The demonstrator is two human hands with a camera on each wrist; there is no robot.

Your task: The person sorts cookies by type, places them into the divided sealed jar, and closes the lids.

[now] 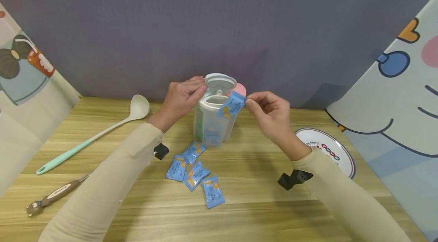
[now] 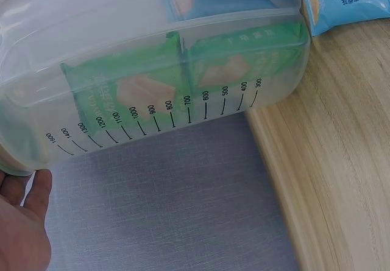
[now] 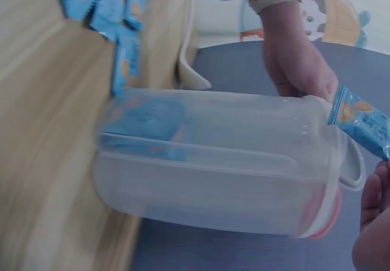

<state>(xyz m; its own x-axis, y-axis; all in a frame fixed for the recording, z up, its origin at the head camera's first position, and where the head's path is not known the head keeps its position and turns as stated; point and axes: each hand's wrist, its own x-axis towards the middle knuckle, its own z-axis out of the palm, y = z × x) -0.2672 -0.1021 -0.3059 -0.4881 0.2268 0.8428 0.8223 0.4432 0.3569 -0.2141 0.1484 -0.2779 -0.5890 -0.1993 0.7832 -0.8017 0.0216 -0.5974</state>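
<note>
A clear lidded container (image 1: pixel 208 124) stands upright on the table, with one grey-white flap (image 1: pixel 221 82) of its lid raised. My left hand (image 1: pixel 183 99) rests at the lid's left edge, fingers extended; fingertips touch the top edge in the left wrist view. My right hand (image 1: pixel 272 114) pinches a blue snack packet (image 1: pixel 232 104) by one end, just above the lid opening. Inside the container lie green packets (image 2: pixel 131 94) and blue packets (image 3: pixel 146 122) in separate compartments. Several loose blue packets (image 1: pixel 213 192) lie in front of the container.
A white ladle with a mint handle (image 1: pixel 68 155) lies at left, near a brown bear-ended handle (image 1: pixel 56 192) partly under my left sleeve. A white plate (image 1: pixel 343 151) sits at right, partly behind my right forearm. A grey wall (image 1: pixel 219 25) rises behind the container.
</note>
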